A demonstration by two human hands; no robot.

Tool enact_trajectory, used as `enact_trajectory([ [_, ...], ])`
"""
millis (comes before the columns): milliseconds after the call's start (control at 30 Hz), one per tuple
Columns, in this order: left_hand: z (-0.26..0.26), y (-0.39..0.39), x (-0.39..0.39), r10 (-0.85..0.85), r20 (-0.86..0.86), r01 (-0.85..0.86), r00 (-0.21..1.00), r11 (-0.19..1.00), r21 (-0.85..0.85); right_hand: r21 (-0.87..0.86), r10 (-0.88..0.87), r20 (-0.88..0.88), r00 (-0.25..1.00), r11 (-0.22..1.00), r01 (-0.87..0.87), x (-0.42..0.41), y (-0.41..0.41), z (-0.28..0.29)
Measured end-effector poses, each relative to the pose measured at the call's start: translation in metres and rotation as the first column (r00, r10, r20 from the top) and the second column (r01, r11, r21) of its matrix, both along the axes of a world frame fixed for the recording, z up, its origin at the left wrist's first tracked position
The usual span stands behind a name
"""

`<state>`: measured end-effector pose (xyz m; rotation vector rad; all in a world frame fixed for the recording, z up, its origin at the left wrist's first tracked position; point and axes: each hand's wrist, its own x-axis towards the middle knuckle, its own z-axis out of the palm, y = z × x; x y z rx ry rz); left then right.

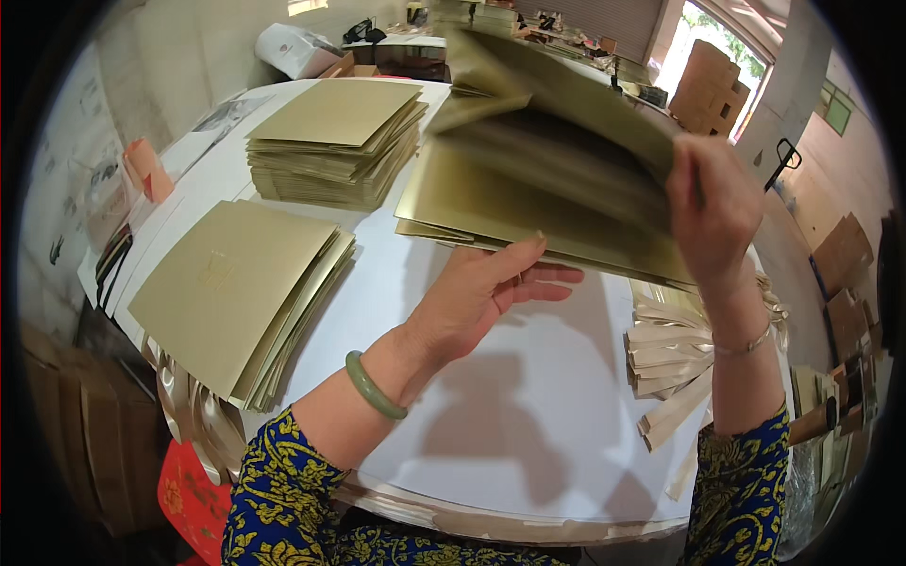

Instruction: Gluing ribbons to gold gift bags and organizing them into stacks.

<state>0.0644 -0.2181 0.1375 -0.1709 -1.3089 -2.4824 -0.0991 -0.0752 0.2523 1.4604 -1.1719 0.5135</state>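
My right hand (715, 205) grips the right edge of a gold paper bag (601, 106), which is blurred and gapes open. Its lower gold panel (481, 191) has more folded layers beneath; whether these belong to a second bag I cannot tell. My left hand (488, 290) is at the panel's near edge, thumb over it and fingers stretched below. To the left lies a stack of gold paper bags (226, 290) with an embossed mark and satin ribbons (191, 410) hanging from its near end. A taller stack of gold bags (333, 120) stands behind it.
A white-topped table (453, 467) spreads before me. Cream ribbon strips (669, 347) lie at its right side, under my right forearm. A red patterned stool (195, 495) stands below the left edge. Cardboard boxes (92, 439) fill the lower left. A white sack (294, 53) sits at the back.
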Motion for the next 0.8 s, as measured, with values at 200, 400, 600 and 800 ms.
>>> enact_trajectory([
  [200,0.007,0.006,-0.029,0.113,-0.019,-0.111,0.993,0.991,0.072,-0.25,-0.144,0.181,0.973,0.95,0.187,-0.033,0.023,0.051],
  [400,0.017,-0.002,-0.068,0.17,-0.02,-0.16,0.985,0.957,0.242,-0.331,0.038,0.388,0.921,0.938,0.1,-0.018,0.088,0.078],
  [600,0.028,-0.044,-0.113,0.232,0.123,-0.258,0.965,0.924,0.282,-0.276,-0.091,0.419,0.903,0.935,0.222,0.035,0.135,0.061],
  [800,0.023,-0.046,-0.111,0.22,0.341,-0.234,0.914,0.972,0.001,-0.189,-0.122,0.503,0.856,0.95,0.247,0.074,0.188,0.032],
])
